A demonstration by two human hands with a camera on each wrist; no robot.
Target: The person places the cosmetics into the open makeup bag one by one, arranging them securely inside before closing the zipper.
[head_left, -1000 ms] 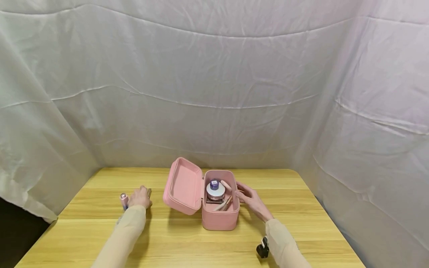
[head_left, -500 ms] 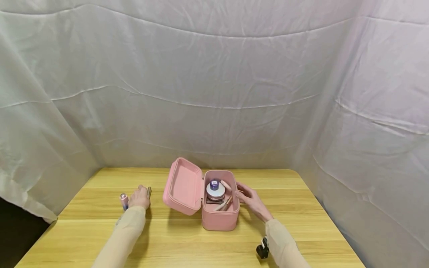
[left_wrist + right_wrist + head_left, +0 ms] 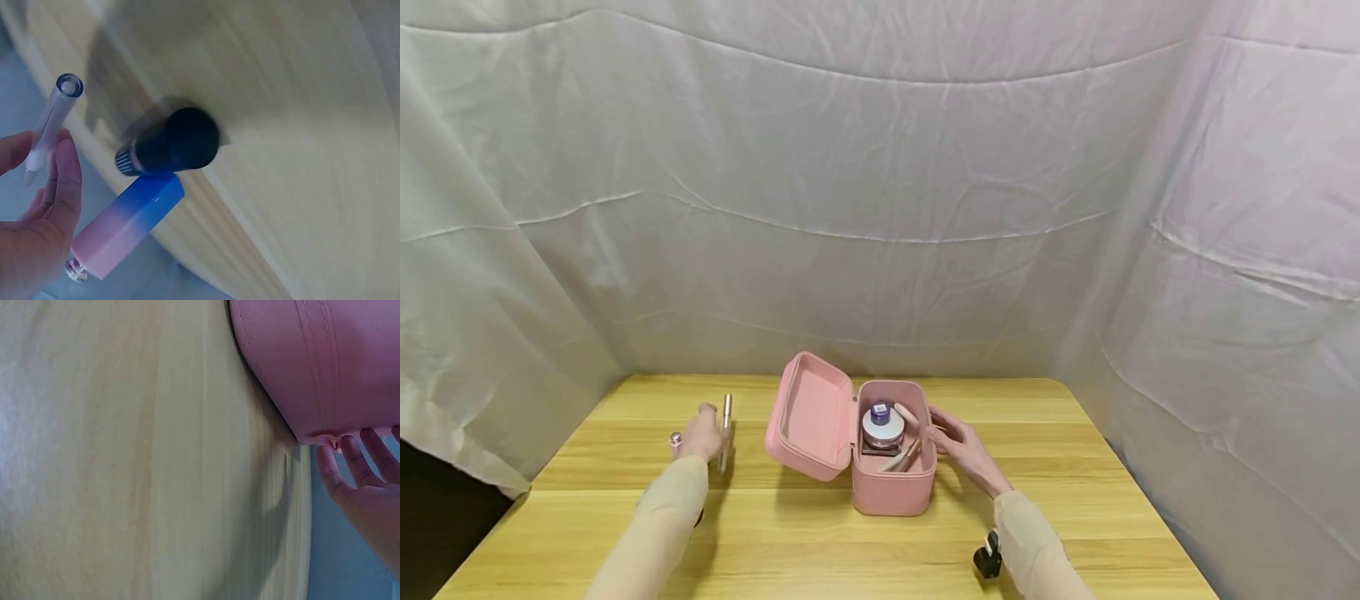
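Observation:
My left hand (image 3: pixel 702 435) pinches a slim clear lip gloss tube (image 3: pixel 726 433) with a rose-gold cap between thumb and fingers. In the left wrist view the lip gloss tube (image 3: pixel 55 112) points its round end at the camera. A pink case (image 3: pixel 891 496) stands with its lid (image 3: pixel 815 412) swung open to the left. My right hand (image 3: pixel 966 454) touches the case's right wall, fingers loosely bent. In the right wrist view its fingertips (image 3: pixel 350 447) meet the pink wall. Inside the case lie a purple-lidded jar (image 3: pixel 880 412), a white round container (image 3: pixel 882 431) and several slim tubes.
Near my left hand are a pink-to-blue faceted tube (image 3: pixel 128 222) with a jewelled end and a black cylinder (image 3: pixel 181 140) with a striped end. A black device (image 3: pixel 988 557) hangs at my right wrist. Pale curtains (image 3: pixel 880 250) stand behind the wooden table (image 3: pixel 820 550).
My left hand has shifted slightly left and back, and the lip gloss tube now shows nearly whole, raised upright in its grip. The right hand and the case have not moved.

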